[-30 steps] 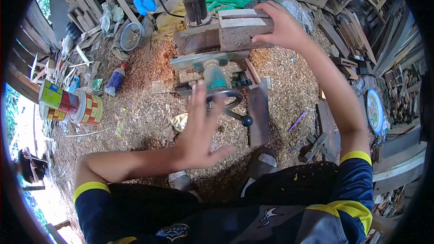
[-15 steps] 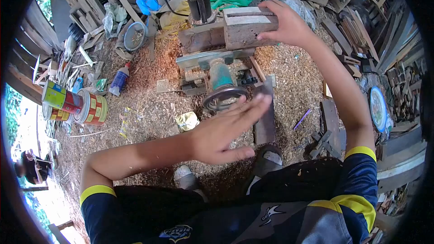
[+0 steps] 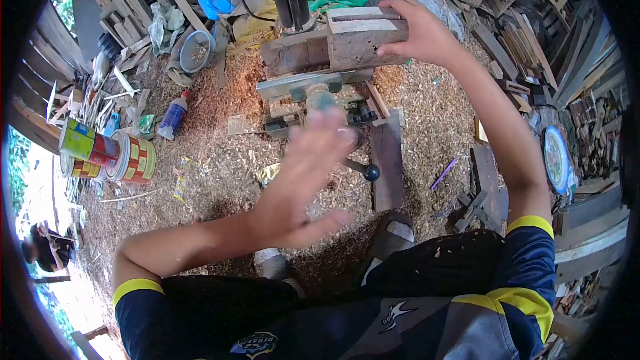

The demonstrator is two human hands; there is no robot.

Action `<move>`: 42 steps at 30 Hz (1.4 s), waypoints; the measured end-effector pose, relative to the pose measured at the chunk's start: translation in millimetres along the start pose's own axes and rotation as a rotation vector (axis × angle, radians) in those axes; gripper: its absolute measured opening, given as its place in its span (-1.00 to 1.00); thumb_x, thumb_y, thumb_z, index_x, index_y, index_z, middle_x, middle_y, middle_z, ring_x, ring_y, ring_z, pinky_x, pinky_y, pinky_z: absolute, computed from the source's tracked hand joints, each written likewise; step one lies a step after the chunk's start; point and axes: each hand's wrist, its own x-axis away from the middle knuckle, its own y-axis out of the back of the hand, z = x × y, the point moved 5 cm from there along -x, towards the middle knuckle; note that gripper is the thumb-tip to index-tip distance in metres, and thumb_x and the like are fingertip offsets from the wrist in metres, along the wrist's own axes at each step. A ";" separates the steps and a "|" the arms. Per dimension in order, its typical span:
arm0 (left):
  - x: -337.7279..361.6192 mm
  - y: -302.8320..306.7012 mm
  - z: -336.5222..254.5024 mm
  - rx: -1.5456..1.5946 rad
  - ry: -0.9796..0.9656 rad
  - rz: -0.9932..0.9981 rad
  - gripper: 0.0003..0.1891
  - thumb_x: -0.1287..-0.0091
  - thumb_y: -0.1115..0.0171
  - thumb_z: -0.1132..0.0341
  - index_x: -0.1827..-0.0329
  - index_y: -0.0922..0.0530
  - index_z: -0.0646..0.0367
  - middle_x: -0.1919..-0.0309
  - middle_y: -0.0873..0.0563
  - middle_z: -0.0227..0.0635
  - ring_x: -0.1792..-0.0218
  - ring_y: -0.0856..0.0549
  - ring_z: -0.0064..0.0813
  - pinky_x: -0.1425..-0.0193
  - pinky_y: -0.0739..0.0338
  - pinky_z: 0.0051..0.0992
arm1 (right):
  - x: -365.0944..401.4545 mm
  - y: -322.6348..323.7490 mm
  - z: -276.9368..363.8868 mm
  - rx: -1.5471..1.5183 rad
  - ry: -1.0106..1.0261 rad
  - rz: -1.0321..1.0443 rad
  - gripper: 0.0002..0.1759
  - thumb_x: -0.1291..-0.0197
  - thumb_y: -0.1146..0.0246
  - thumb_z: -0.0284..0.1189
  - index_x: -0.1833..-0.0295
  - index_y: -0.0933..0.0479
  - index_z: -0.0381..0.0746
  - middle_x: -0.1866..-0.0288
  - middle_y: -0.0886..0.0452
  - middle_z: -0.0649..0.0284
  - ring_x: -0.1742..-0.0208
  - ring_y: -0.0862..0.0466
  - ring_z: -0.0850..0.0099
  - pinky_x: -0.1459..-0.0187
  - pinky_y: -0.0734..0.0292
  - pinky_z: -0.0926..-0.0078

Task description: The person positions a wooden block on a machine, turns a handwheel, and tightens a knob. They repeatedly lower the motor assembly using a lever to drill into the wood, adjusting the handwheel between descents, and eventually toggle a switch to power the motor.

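Note:
My right hand [image 3: 427, 32] grips the right end of a thick wooden block [image 3: 367, 45] that has a long slot in its top face. The block stands beside the machine's metal vise [image 3: 303, 85], in front of another wooden piece [image 3: 293, 53]. Nearer to me, my left hand [image 3: 303, 177] is over the vise's handwheel, blurred by motion, with its fingers stretched out and nothing held. It hides most of the wheel; a crank handle with a black knob [image 3: 371, 172] shows to its right.
Paint cans [image 3: 137, 157], a blue bottle [image 3: 174, 117] and a bucket [image 3: 198, 52] stand at the left. Wood shavings cover the ground. Scrap wood [image 3: 527, 53] and a round dish [image 3: 556, 159] are at the right. A person [image 3: 48, 247] is at the far left.
My left hand has moved left across the handwheel, and the black knob has come into view. My right hand stays on the block.

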 end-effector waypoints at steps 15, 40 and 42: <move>21.6 -22.3 32.1 -0.072 0.188 -0.074 0.00 -0.66 -0.07 -0.07 -0.80 0.27 0.43 -0.80 0.34 0.26 -0.81 0.39 0.13 -0.80 0.47 0.03 | 2.9 0.6 2.4 0.065 -0.009 -0.023 -0.07 0.12 -0.75 -0.12 -0.37 -0.56 -0.21 -0.27 -0.66 0.01 -0.34 -0.65 -0.06 -0.37 -0.58 0.06; -34.3 -20.2 95.5 -0.249 -0.043 0.109 -0.59 -0.56 -0.21 0.38 -0.45 -0.54 0.12 -0.43 -0.66 0.03 -0.46 -0.63 0.12 -0.66 -0.46 -0.07 | -10.3 -6.0 -7.3 0.023 0.022 0.013 -0.06 0.13 -0.75 -0.12 -0.39 -0.55 -0.20 -0.30 -0.67 0.04 -0.36 -0.65 -0.03 -0.38 -0.57 0.09; -34.3 -20.5 97.0 -0.212 -0.080 0.145 -0.57 -0.55 -0.26 0.36 -0.45 -0.53 0.15 -0.41 -0.68 0.01 -0.46 -0.64 0.06 -0.64 -0.48 -0.09 | -14.9 -4.8 -5.3 0.050 0.079 0.006 -0.06 0.13 -0.74 -0.12 -0.39 -0.56 -0.21 -0.30 -0.67 0.03 -0.36 -0.64 -0.03 -0.39 -0.56 0.09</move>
